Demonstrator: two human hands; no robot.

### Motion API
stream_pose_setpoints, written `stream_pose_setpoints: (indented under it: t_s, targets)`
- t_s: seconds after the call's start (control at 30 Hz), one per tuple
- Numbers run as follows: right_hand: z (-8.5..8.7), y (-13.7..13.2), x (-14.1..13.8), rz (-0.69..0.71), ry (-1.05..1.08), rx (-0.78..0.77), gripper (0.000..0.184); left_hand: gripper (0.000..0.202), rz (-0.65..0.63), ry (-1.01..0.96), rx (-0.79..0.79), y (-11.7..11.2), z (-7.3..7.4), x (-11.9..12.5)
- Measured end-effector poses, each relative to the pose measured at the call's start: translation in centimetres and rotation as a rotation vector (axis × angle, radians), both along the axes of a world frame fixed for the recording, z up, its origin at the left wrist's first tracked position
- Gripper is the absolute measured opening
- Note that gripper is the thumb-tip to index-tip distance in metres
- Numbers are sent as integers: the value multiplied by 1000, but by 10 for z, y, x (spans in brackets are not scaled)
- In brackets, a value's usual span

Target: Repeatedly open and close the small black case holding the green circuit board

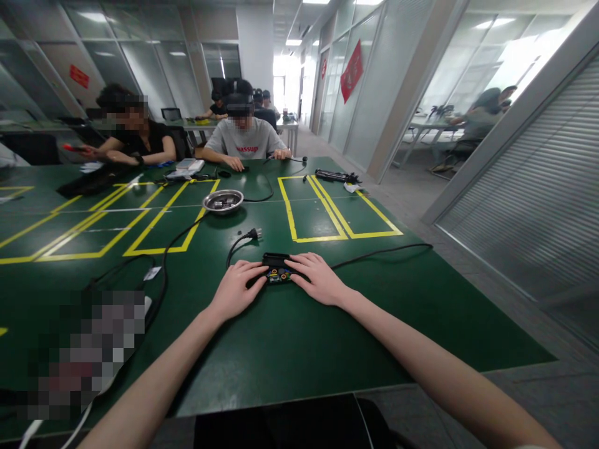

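Between my two hands is a black power adapter (279,275) with its casing open, showing a circuit board with small coils and coloured parts. The casing's black lid part (275,258) stands along the far side. My left hand (238,288) grips the left end between thumb and fingers. At the right end, my right hand (318,279) holds it, fingers over the lid and thumb near the board. Just beyond my left hand lies a cord with a plug (254,234). A black cable (384,251) runs off to the right. My palms hide both ends of the casing.
A metal bowl (223,201) with small metal parts stands ahead on the green table (299,349). Yellow tape (321,239) marks rectangles. A blurred-out object (88,355) and cords lie at left. Across the table sit two people (246,138); a black tripod-like bundle (334,176) lies far right.
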State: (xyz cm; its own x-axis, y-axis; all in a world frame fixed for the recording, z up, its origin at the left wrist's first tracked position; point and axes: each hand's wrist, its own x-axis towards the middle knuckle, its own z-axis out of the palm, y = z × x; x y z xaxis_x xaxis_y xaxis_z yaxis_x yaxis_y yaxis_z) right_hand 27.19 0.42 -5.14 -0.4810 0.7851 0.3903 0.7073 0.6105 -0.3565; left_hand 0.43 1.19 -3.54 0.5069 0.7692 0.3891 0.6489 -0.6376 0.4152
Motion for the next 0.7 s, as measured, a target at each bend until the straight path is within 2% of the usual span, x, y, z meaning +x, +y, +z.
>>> stream_pose_setpoints:
  t_s: [0.17, 0.4, 0.53, 0.7]
  targets:
    - [4, -1, 3, 26, 98, -13, 34, 28, -30, -44, -43, 0, 2, 0]
    - [8, -5, 4, 151, 271, -113, 34, 24, -12, -140, -110, 0, 1, 1]
    - [10, -4, 5, 148, 342, -120, 35, 23, 7, -251, -197, -3, 4, 4]
    - [11, -4, 5, 117, 461, -143, 28, 16, 9, -348, -266, -7, 9, 8]
